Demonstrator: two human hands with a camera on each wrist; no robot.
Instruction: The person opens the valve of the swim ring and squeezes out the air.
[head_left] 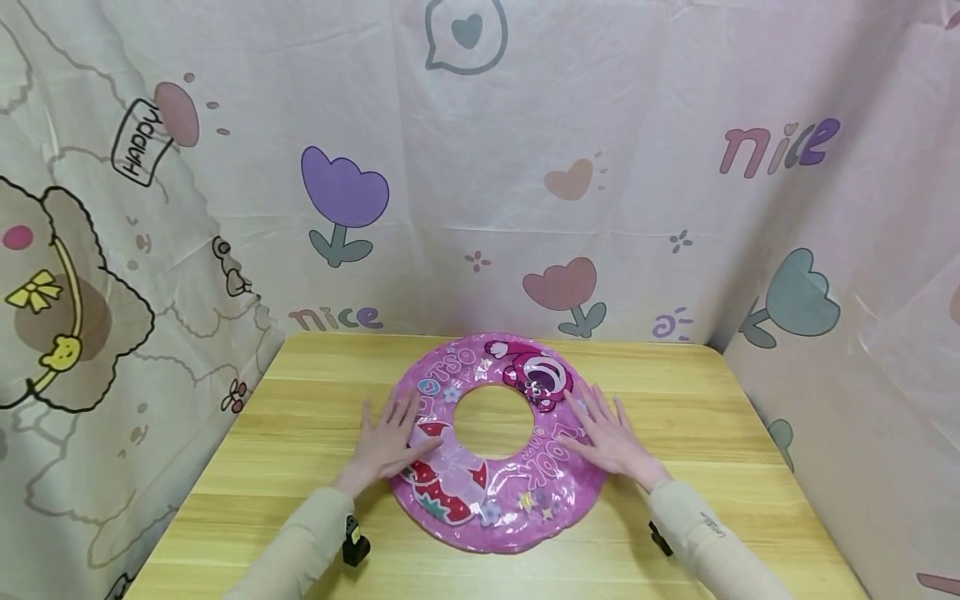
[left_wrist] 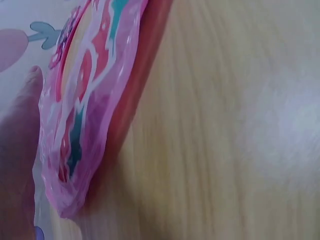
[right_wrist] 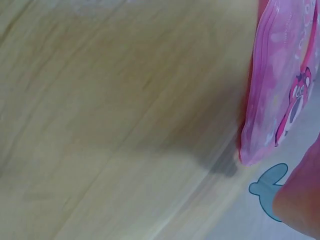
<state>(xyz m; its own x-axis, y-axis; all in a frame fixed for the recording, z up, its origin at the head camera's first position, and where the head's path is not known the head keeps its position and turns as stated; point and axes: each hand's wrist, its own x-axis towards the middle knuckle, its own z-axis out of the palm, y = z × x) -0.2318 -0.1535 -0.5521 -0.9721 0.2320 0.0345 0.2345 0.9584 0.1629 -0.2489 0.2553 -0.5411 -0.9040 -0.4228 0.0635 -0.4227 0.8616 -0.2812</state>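
A pink inflatable swim ring (head_left: 517, 525) lies flat on the wooden table, printed with strawberries, a pink bear and lettering. Its surface looks wrinkled along the edge. My left hand (head_left: 390, 437) rests on the ring's left side with fingers spread and straight. On the opposite side my right hand (head_left: 611, 437) lies on the ring, fingers likewise spread. In the left wrist view the swim ring (left_wrist: 95, 115) shows its puffed side edge, with part of a finger (left_wrist: 32, 95) beside it. The right wrist view has the swim ring (right_wrist: 270, 85) at the right, near part of my hand (right_wrist: 300, 195).
The wooden table (head_left: 292, 417) has its back edge against a printed cloth backdrop (head_left: 465, 183), which also hangs along both sides. Black wrist cameras, such as the left one (head_left: 355, 542), sit under the sleeves.
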